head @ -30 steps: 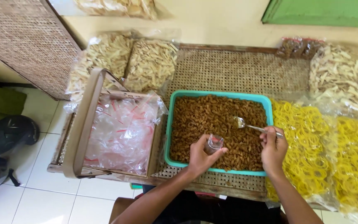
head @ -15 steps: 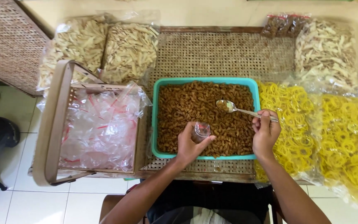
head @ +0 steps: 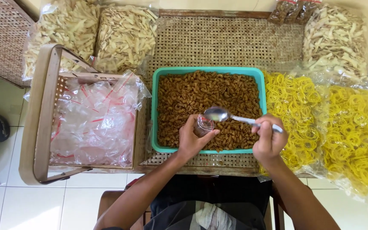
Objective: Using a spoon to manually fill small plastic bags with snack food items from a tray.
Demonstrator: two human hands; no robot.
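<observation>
The left hand (head: 192, 138) is gripping a small clear bag (head: 203, 125) over the near edge of the teal tray (head: 207, 70), which is full of brown snacks (head: 201, 93). The right hand (head: 269, 140) is pinching a spoon (head: 235, 117) by its handle, its bowl hovering just above the bag's mouth. Bags of yellow rings (head: 320, 115) are lying right of the tray, and a basket of clear bags (head: 92, 123) is sitting to its left.

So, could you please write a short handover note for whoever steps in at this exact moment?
Left hand: holds a small clear bag over the teal tray of brown snacks.
Right hand: grips a metal spoon, bowl beside the bag's mouth and looking empty.
Basket of clear bags sits to the left; yellow ring snacks to the right.
Done: how full the bag is cannot be judged.
Left: probably more scooping into the bag.
</observation>
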